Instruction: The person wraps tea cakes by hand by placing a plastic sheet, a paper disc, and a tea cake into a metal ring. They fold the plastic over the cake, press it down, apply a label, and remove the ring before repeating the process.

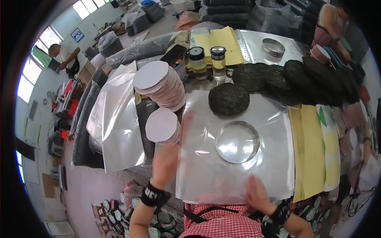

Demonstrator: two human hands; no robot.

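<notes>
My left hand (166,160), smeared by motion, is right beside a short stack of round pinkish-white paper discs (161,126), at the left edge of the clear plastic sheets (198,166). My right hand (257,193) lies on the near right part of these sheets, fingers stretched out, holding nothing. On the sheets, beyond my right hand, stands a shiny metal ring (237,142). A dark, rough round cake (229,99), like dried seaweed, lies at their far edge. Behind the short stack, a taller leaning stack of paper discs (158,83) stands.
Two lidded drink bottles (197,65) and more dark round cakes (274,77) line the back. Yellow bags (311,154) lie to the right. A second metal ring (273,48) sits far back. One person (69,57) stands at left, another person (329,25) at upper right.
</notes>
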